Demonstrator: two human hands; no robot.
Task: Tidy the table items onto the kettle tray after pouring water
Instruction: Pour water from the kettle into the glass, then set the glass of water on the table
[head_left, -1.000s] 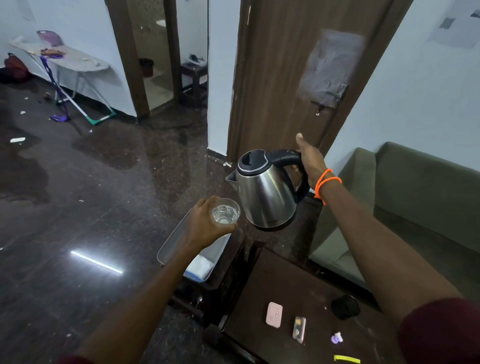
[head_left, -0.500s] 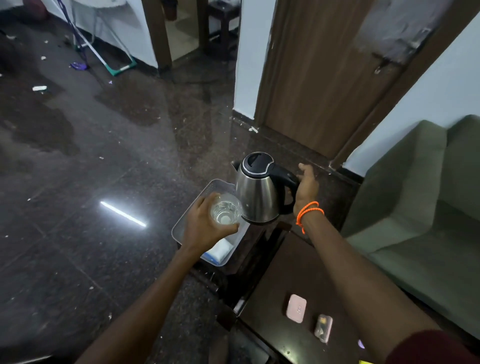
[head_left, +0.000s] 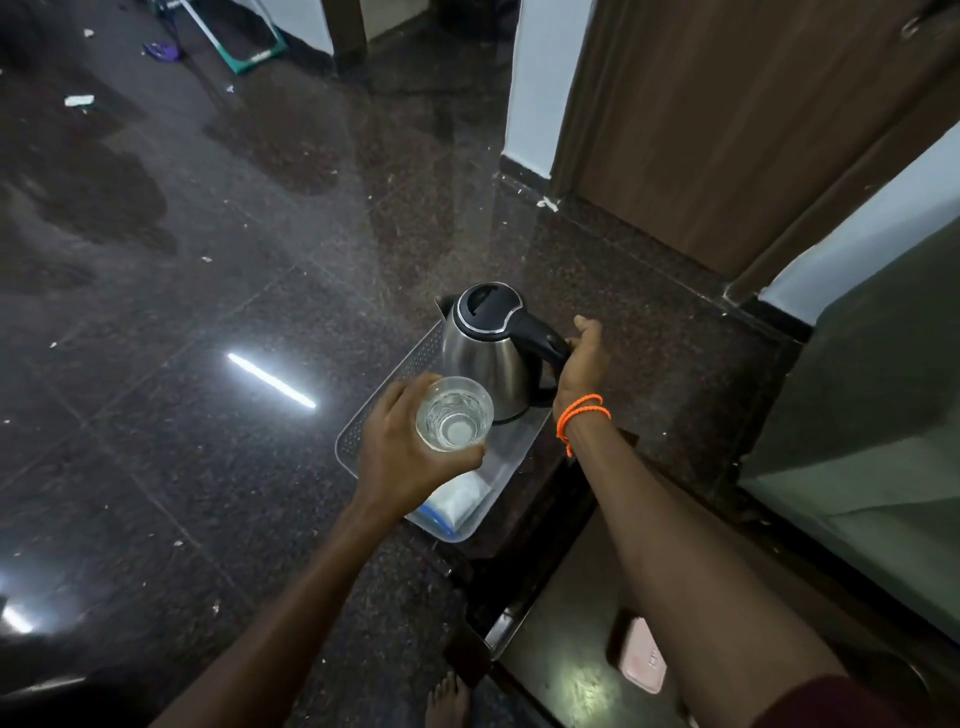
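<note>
Nearest, the left hand (head_left: 400, 457) grips the water glass (head_left: 454, 413) above the tray's (head_left: 353, 434) near half, just before the kettle (head_left: 485, 358) at its far end, handle clasped by the right hand (head_left: 582, 366).

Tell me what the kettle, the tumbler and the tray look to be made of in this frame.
Kettle: brushed steel body by its soft grey sheen; lid and handle look like glossy black plastic.
Tumbler, held in the left hand: clear glass or hard plastic, see-through with bright rim highlights; which one is unclear.
Tray: translucent pale plastic, apparently, with a dotted raised edge.
</note>
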